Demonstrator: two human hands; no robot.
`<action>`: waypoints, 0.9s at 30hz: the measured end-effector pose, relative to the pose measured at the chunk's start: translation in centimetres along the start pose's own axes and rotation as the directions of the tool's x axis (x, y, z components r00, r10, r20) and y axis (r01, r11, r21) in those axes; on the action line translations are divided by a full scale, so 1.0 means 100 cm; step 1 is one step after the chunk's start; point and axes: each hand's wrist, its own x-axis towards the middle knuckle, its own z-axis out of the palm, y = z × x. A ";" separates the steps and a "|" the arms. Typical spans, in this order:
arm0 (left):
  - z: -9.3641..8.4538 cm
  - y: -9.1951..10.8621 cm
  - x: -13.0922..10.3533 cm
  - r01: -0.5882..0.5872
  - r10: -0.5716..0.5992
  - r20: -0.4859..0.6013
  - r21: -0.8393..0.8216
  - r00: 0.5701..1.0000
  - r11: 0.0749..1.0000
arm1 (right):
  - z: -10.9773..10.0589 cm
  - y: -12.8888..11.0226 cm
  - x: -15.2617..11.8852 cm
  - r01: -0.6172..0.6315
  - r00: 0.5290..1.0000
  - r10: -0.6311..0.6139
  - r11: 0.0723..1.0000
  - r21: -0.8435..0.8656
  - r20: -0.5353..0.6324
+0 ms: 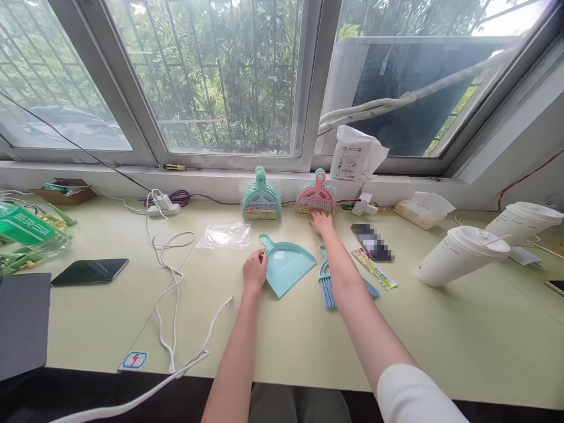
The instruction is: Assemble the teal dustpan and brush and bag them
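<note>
1. The left hand (254, 271) rested on the desk (282, 346) with its fingers curled against the left edge of a loose teal dustpan (287, 267), touching it near the base of the handle; whether it truly gripped the pan could not be told.
2. The teal dustpan lay flat on the desk, handle pointing toward the window, just left of the right forearm.
3. The right hand (321, 222) reached farther back, fingers spread and released, its fingertips touching the lower edge of a pink brush set (314, 195) that leaned upright against the wall under the window sill.
4. A teal brush set (261, 197) stood just beside the pink one, to its left, also leaning on the wall.
5. A small blue brush (326, 281) lay on the desk partly under the right forearm, bristles toward the person.
6. A clear plastic wrapper (223, 235) lay left of the dustpan, near a white cable (170, 276).
7. A printed card (374, 269) lay right of the forearm, and two white lidded cups (460, 255) lay tipped over farther right.
8. A dark phone (89, 271) lay well apart on the left.
</note>
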 end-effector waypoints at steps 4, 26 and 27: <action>-0.001 0.002 0.000 -0.006 0.006 0.003 0.004 1.000 1.000 | 0.000 0.003 -0.011 0.053 0.995 -0.054 0.999 -0.009 -0.087; 0.002 -0.001 0.004 0.017 -0.015 0.028 -0.045 0.999 0.999 | -0.039 0.011 -0.110 -0.045 0.984 0.081 0.975 0.218 -0.157; 0.002 -0.001 0.004 0.022 -0.020 0.030 -0.051 0.999 0.998 | -0.038 0.012 -0.129 -0.093 0.989 0.112 0.979 0.181 -0.100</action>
